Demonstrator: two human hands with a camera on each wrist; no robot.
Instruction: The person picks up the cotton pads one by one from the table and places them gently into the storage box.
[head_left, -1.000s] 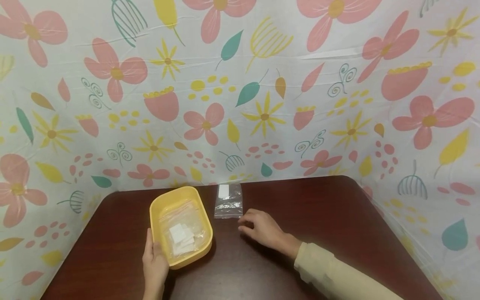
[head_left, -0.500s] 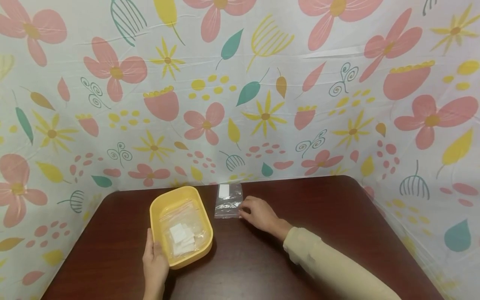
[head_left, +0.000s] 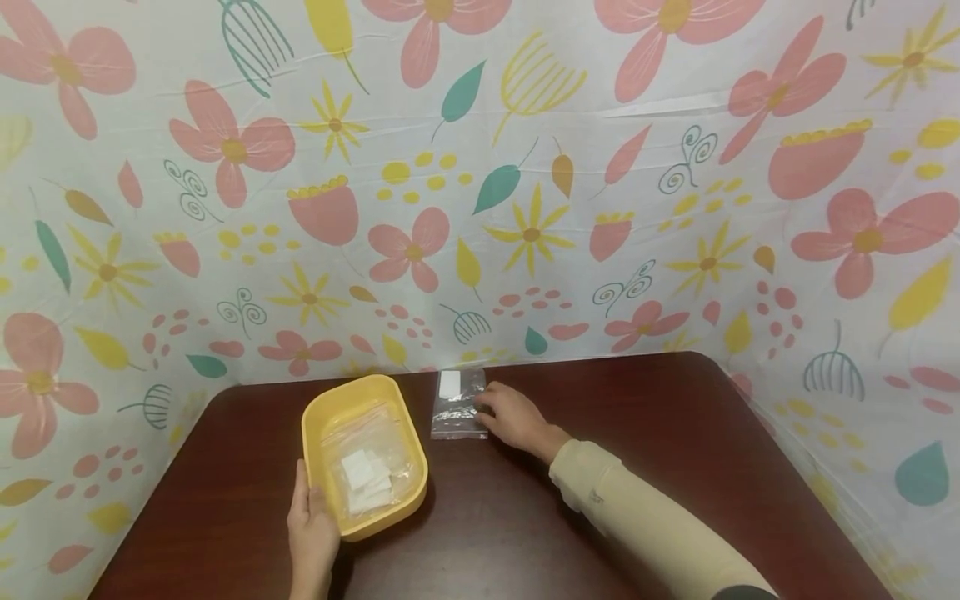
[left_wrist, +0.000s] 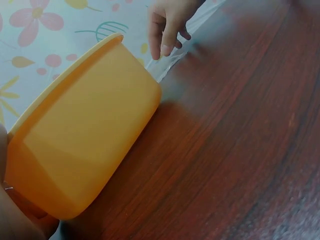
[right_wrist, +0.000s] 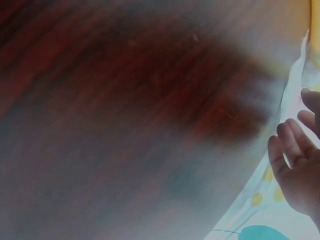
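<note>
My left hand [head_left: 312, 533] grips the left side of a yellow plastic tray [left_wrist: 90, 125], which sits at an angle on the table. Inside it lie clear zip bags [head_left: 367, 479] with white labels; how many is hard to tell. To the right of the tray, a flat clear zip bag [head_left: 456, 423] with a white label rests near the table's back edge. My right hand [head_left: 517, 421] is at this bag's right edge, fingers loosely bent. Whether the fingertips touch the plastic is not clear. In the right wrist view the fingers [right_wrist: 290, 140] are spread apart and pinch nothing visible.
The dark reddish-brown table [head_left: 495, 533] has rounded back corners. Behind it and along both sides hangs a white cloth [head_left: 570, 150] printed with flowers and leaves. It meets the table's back edge close to the loose bag.
My right hand has moved forward, from just beside the loose bag's near corner to over its right edge. The left hand and the tray stay where they were.
</note>
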